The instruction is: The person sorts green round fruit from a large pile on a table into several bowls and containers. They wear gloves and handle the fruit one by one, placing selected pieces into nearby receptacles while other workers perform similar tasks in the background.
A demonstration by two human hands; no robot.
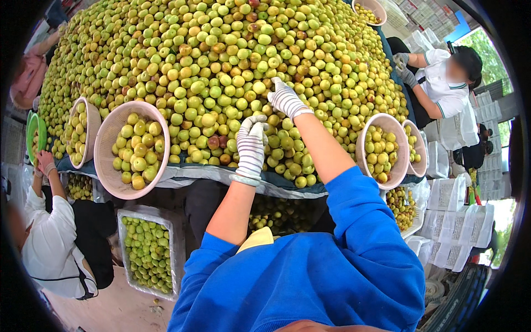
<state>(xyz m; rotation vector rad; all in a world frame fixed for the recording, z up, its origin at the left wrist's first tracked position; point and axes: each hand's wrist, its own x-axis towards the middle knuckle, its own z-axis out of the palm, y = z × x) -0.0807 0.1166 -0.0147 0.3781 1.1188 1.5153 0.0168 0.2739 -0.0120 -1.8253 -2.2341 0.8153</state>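
Observation:
A wide heap of small green-yellow fruit [199,62], which look like jujubes, fills the table before me; a few are reddish brown. Both my hands wear white gloves with dark stripes. My left hand [251,147] is curled over the near edge of the heap, and its fingers hide whether a fruit is inside. Farther in and to the right, my right hand [287,98] reaches down among the fruit with its index finger stretched out. What lies under its palm cannot be seen.
A pink plastic basket [101,151] of fruit leans at the table edge on my left, another basket [361,145] on my right. A lined crate [177,249] of greener fruit stands on the floor. Co-workers sit at left [54,249] and right [446,83]. Wrapped crates [446,224] are stacked at right.

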